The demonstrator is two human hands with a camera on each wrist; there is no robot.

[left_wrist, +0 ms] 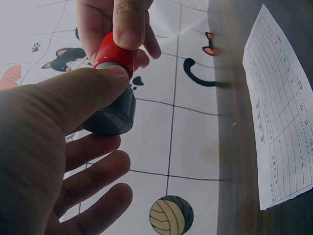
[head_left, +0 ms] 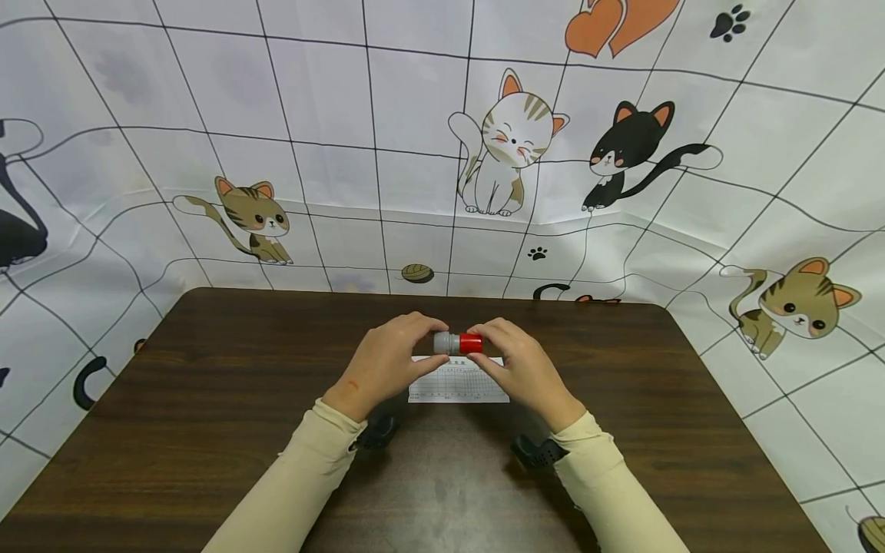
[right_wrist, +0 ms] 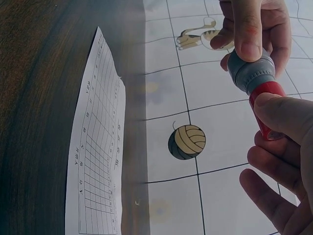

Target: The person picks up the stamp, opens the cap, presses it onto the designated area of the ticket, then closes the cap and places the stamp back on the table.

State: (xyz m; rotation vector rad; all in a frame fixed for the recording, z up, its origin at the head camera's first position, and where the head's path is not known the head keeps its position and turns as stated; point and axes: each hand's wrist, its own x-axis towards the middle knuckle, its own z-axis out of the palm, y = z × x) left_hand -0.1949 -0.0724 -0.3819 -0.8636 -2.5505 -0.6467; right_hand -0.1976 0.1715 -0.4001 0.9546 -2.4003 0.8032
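Note:
A small cylindrical stamp (head_left: 452,343), grey at one end and red at the other, is held level in the air between both hands. My left hand (head_left: 389,355) pinches the grey part (left_wrist: 120,116) between thumb and fingers. From the other side, my right hand (head_left: 520,364) grips the red part (right_wrist: 268,89) the same way. The two parts are joined end to end, with a ribbed grey collar showing where they meet in the right wrist view. Below the hands lies a white printed form (head_left: 458,388) with a ruled grid, its upper edge partly covered by them.
The form rests on a dark brown wooden table (head_left: 242,399). Behind and beside the table hangs a white sheet (head_left: 332,100) with grid lines and cartoon cats. A dark wrist camera (head_left: 376,432) is strapped under the left wrist, and another (head_left: 535,452) under the right.

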